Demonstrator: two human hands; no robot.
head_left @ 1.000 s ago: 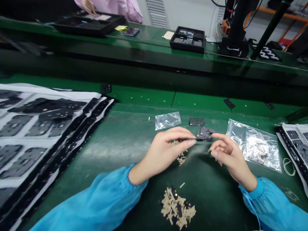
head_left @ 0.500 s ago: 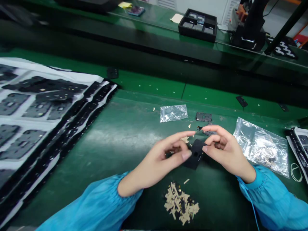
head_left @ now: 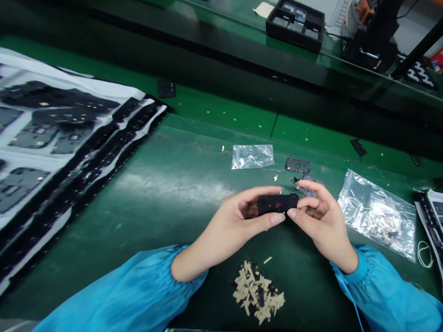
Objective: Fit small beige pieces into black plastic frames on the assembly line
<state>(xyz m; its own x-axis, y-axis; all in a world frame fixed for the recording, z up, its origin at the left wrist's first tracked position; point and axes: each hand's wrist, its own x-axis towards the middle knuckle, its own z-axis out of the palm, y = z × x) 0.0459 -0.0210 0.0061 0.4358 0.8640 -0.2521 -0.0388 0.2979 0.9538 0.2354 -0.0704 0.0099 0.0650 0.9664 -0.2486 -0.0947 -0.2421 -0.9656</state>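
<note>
A small black plastic part (head_left: 278, 204) is held up between both hands above the green table. My left hand (head_left: 244, 216) grips its left side, thumb along the lower edge and index finger over the top. At its right end, my right hand (head_left: 320, 212) pinches it with the thumb, while the index finger reaches out above. Just behind the right fingertips lie dark flat parts (head_left: 297, 165). Below the hands, a heap of beige strips and small dark bits (head_left: 258, 293) rests on the table.
Layered white sheets with dark parts (head_left: 74, 138) cover the left side. A small clear bag (head_left: 252, 157) lies behind the hands, and a larger filled bag (head_left: 380, 214) at the right, beside a pale loop (head_left: 424, 254). A black compartment box (head_left: 295, 23) stands on the back shelf.
The black part has been tilted from a slanted, flatter pose to a level, edge-on one. My left fingers have closed round it. The camera view has shifted slightly.
</note>
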